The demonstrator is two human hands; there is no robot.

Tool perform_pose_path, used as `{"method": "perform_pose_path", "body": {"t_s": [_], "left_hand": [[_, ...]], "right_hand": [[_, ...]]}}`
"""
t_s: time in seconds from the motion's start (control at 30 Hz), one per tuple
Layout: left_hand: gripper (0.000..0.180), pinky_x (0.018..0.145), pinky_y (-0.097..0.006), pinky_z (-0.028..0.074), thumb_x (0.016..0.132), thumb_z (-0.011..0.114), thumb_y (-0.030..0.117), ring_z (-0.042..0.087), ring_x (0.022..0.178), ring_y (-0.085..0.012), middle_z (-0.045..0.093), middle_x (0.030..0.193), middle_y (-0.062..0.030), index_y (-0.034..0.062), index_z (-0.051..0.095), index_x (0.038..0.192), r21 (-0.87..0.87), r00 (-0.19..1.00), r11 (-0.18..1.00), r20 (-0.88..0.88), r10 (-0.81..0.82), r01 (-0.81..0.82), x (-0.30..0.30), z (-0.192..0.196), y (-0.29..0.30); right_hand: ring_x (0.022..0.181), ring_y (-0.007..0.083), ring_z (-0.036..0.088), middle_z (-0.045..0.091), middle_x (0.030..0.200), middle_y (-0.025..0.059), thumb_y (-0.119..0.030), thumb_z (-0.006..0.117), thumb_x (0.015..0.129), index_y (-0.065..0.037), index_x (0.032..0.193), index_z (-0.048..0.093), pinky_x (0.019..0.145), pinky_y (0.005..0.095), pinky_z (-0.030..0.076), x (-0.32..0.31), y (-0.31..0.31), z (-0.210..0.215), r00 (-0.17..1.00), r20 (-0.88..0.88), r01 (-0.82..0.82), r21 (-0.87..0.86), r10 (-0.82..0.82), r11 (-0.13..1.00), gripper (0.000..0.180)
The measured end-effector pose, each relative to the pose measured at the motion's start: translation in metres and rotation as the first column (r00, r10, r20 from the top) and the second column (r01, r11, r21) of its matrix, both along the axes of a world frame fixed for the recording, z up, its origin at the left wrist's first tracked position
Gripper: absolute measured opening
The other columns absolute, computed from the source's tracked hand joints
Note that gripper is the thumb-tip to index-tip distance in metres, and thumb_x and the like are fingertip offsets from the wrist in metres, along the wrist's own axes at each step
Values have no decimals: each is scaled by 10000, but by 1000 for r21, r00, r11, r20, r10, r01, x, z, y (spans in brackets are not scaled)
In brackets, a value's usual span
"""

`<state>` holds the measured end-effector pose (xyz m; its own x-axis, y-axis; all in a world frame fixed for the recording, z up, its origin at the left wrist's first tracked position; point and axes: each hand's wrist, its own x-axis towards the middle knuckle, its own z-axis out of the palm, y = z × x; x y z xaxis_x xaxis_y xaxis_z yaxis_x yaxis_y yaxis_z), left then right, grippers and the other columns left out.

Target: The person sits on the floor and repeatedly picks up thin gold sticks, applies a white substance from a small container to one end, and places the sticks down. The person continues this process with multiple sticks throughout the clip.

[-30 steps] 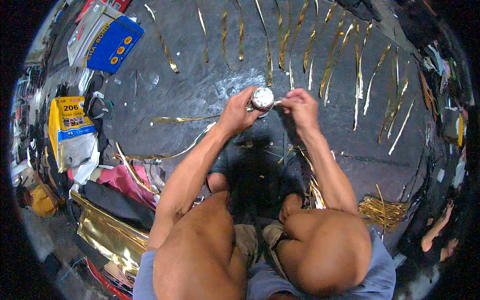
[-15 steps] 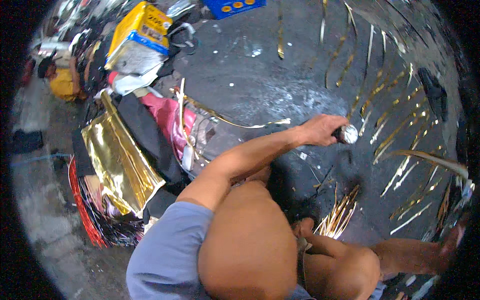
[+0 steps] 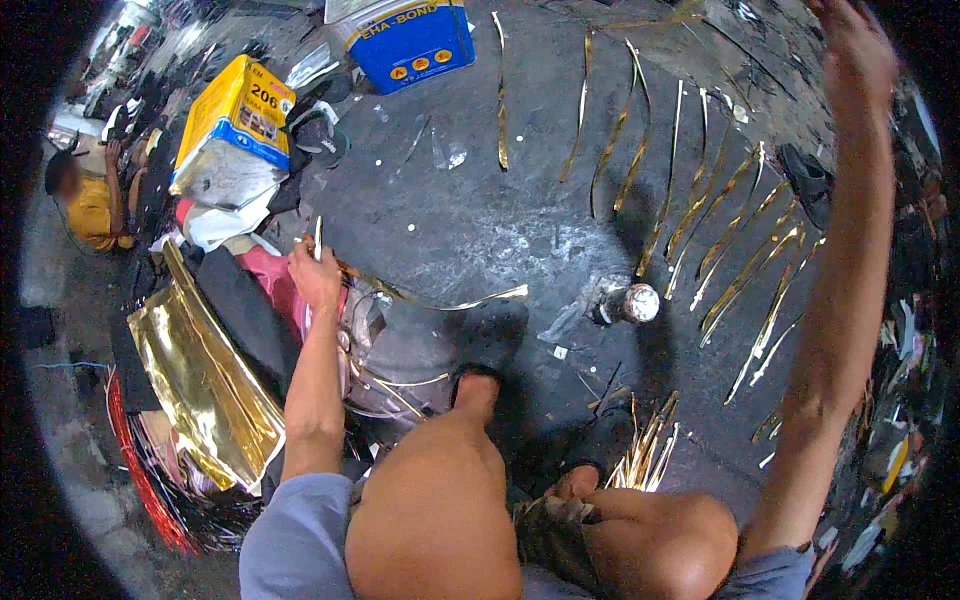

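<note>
My left hand (image 3: 316,278) is closed around a thin pale stick (image 3: 318,238), beside some pink cloth (image 3: 270,285). A thin gold strip (image 3: 500,294) curves over the dark floor from near that hand. My right arm reaches far out at the right, and my right hand (image 3: 858,55) is blurred near the upper edge, its fingers unclear. Many narrow gold strips (image 3: 712,190) lie side by side on the floor, left of that arm. A small dark container with a whitish end (image 3: 640,303) sits on the floor ahead of my knees. A bundle of gold strips (image 3: 645,450) lies near my foot.
A yellow and blue can (image 3: 235,130) and a blue can (image 3: 410,50) stand at the back. Shiny gold sheet (image 3: 200,370) and red strips (image 3: 135,470) lie at the left. Another person (image 3: 95,200) sits farther left. Scraps litter the right side.
My left hand has let go of the container, now on the floor, moved left and taken hold of the pale stick. My right arm has swung up and away to the far right.
</note>
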<state>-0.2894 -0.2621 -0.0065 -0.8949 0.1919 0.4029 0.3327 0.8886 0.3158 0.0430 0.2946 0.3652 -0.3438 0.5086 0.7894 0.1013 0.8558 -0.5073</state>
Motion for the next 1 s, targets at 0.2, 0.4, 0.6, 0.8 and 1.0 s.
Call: {"method": "perform_pose_path", "body": {"t_s": [0.2,0.4,0.6,0.8,1.0], "left_hand": [[262,914,-485,513,874,690,173,670,1038,-393,702,1082,-204,16,714,1082,-30,984,988,100,-150,154,-13,-9,-8],[181,748,-457,553,907,658,119,720,813,-364,735,859,-159,15,728,1038,-116,984,983,126,-127,142,-5,16,-2],[123,716,-324,529,903,709,105,678,797,-140,698,805,-54,20,751,980,445,746,822,396,-536,354,61,68,74],[214,663,-277,530,831,683,56,657,698,-129,717,808,-50,-18,766,1014,627,109,539,590,-800,562,195,67,198],[287,497,-245,459,799,689,-10,580,544,-85,700,761,-74,-73,748,1073,607,-141,747,792,-594,271,230,25,243]], "right_hand": [[985,189,723,766,1119,94,-174,732,917,-85,1153,743,904,340,560,-81,-65,-137,969,246,12,-110,15,994,252],[940,249,726,733,1011,130,-159,749,888,-27,1059,718,810,378,566,-18,-183,-190,746,558,-277,-238,364,931,219],[941,244,662,685,1055,108,25,701,787,-44,1169,677,881,366,536,132,-182,-225,735,659,225,-455,157,861,389],[1043,218,618,623,1211,110,-130,910,681,-62,1333,606,911,341,529,144,-241,-316,862,472,144,-579,186,802,723],[921,204,695,716,1044,104,-186,905,774,-6,1179,657,838,343,564,143,-249,-332,952,201,273,-898,-231,345,508]]}}
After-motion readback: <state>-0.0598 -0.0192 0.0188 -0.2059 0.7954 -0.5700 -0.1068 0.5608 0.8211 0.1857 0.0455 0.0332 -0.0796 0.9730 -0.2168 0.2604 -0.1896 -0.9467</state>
